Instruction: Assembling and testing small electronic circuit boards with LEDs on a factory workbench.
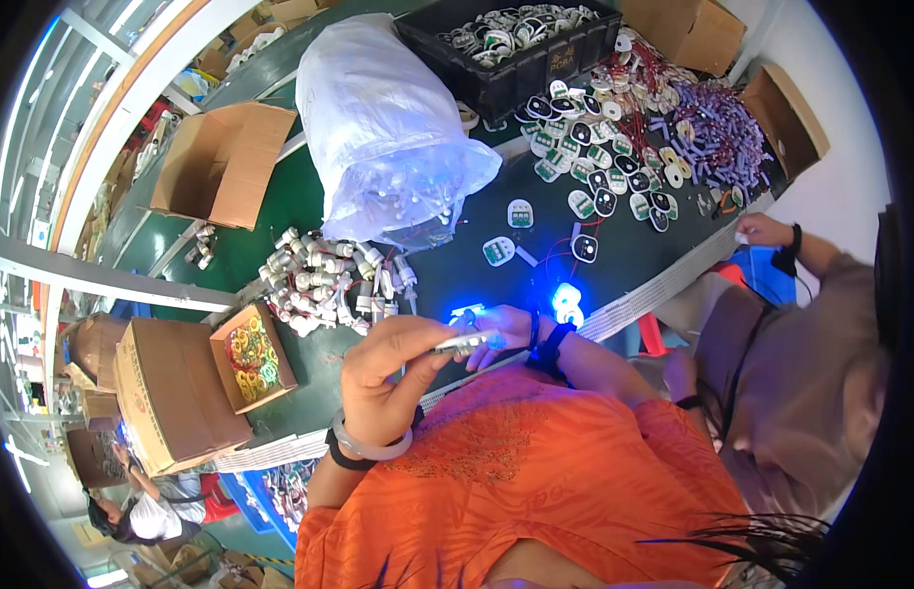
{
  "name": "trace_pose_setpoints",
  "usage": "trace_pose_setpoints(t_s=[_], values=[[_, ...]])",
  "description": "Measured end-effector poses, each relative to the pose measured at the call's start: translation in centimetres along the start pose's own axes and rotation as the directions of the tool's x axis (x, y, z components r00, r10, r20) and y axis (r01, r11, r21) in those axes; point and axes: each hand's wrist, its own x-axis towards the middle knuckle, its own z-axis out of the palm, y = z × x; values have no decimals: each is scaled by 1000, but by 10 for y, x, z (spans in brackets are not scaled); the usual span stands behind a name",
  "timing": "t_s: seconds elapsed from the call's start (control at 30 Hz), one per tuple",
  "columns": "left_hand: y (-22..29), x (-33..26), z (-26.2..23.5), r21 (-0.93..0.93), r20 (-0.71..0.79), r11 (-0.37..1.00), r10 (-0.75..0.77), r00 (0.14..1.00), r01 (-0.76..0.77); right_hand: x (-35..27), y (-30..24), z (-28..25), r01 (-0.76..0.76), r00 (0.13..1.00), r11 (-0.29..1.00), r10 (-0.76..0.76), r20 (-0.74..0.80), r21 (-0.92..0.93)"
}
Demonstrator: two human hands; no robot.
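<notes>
My left hand (386,373) is raised in front of my chest, thumb and fingers pinching a small flat electronic board (464,345) seen nearly edge-on. Just beyond it, my right hand (508,326) is closed, its fingertips close to the board and partly hidden behind it. Blue light shines at those fingers, so what they hold cannot be made out. Brightly lit blue lights (567,302) glow beside my right wrist. Past them lie a black-faced oval board (584,247) with red wires and two white oval boards with green patches (498,251).
A heap of whitish cylindrical parts (324,280) lies left, beside a white plastic sack (378,108). Many oval boards (599,157) and purple wired parts (717,137) cover the far right. A black crate (565,67) stands behind; a box of coloured bands (253,358) sits left. Another person (801,363) sits right.
</notes>
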Motion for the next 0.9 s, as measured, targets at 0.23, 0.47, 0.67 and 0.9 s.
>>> trace_pose_setpoints(t_s=[0.23,0.47,0.67,0.9], values=[[27,-3,-9,50,77,994,96,992,-100,5,-37,21,134,970,967,-172,171,216],[10,-7,-12,61,-91,998,19,996,-13,-14,-71,105,331,871,454,-485,82,-827],[-5,-10,-10,-21,-197,997,-83,977,80,-21,-50,157,454,804,301,-545,239,-839],[-17,-11,-8,34,-222,999,-31,975,39,-11,-40,171,376,737,61,-624,259,-924]])
